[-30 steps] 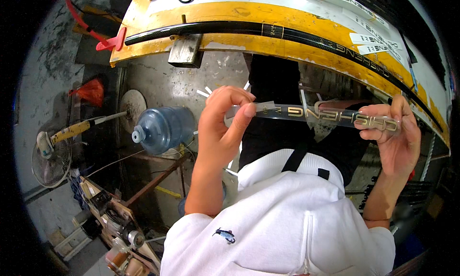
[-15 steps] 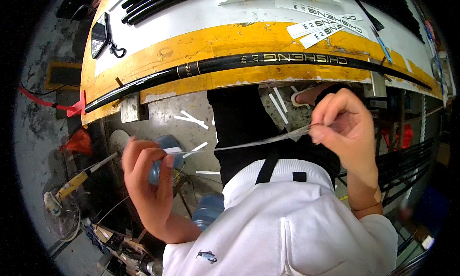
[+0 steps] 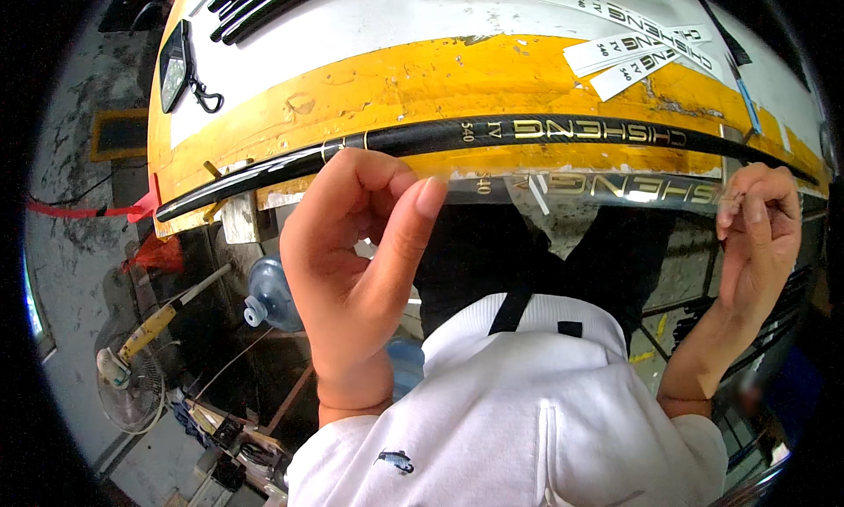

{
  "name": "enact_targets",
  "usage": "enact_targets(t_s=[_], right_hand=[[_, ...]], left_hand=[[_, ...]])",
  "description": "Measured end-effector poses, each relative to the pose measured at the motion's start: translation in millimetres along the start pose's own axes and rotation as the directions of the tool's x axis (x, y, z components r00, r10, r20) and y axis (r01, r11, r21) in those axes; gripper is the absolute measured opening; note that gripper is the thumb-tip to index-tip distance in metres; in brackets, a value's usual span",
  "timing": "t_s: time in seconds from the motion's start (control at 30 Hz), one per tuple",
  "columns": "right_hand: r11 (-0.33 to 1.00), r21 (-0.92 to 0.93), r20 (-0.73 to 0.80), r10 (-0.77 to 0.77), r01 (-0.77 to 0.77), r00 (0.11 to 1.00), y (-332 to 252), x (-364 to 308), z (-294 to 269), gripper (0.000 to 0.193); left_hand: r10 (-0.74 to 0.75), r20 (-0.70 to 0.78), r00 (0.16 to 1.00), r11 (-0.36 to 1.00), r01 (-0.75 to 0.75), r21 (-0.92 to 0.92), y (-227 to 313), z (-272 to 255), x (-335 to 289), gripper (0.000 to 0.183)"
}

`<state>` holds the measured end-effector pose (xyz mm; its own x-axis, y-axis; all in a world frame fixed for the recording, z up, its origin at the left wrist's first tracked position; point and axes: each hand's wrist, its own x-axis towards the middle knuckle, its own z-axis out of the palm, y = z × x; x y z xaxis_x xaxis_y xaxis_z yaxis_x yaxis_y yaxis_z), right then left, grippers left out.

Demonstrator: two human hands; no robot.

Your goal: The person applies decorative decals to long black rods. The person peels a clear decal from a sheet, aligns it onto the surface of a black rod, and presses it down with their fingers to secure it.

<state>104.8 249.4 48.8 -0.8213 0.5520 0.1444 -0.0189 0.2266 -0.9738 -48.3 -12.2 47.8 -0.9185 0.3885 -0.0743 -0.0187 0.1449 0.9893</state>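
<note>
Both hands pinch a clear decal strip taut: left hand, right hand.
Just beyond lies a black rod on the yellow bench; spare strips behind.

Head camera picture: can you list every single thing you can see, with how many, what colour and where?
Transparent decal strip: one, clear with gold lettering, stretched between both hands just below the rod.
Rod: one, black with gold lettering, lying along the workbench edge.
Workbench: one, yellow and white, across the top.
Paper strips: several, white, top right of the bench.
Water bottle: one, blue, on the floor, left of centre.
Fan: one, white, lower left.
Left hand: one, pinching the strip's left end.
Right hand: one, pinching the strip's right end.
</note>
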Motion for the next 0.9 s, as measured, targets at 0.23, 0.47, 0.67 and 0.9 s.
enact_targets(t_s=[0.23,0.47,0.67,0.9], right_hand=[[0.949,-0.303,-0.262,-0.171,0.088,0.950,13.1,11.3,22.5,0.024],[0.927,-0.327,-0.214,-0.262,0.184,0.941,29.8,17.0,33.3,0.031],[0.915,-0.376,-0.247,-0.253,0.149,0.935,41.6,19.6,37.3,0.030],[0.894,-0.432,-0.265,-0.255,0.122,0.930,45.1,17.6,37.2,0.027]], left_hand=[[-0.098,-0.051,0.994,0.991,0.102,0.081,-0.4,7.5,15.4,0.018],[-0.059,-0.096,0.994,0.962,0.082,0.259,-6.2,9.9,20.5,0.016],[-0.036,-0.116,0.993,0.941,0.072,0.332,-6.4,12.6,21.4,0.015],[-0.087,-0.126,0.988,0.932,0.125,0.340,-2.6,15.3,21.8,0.015]])
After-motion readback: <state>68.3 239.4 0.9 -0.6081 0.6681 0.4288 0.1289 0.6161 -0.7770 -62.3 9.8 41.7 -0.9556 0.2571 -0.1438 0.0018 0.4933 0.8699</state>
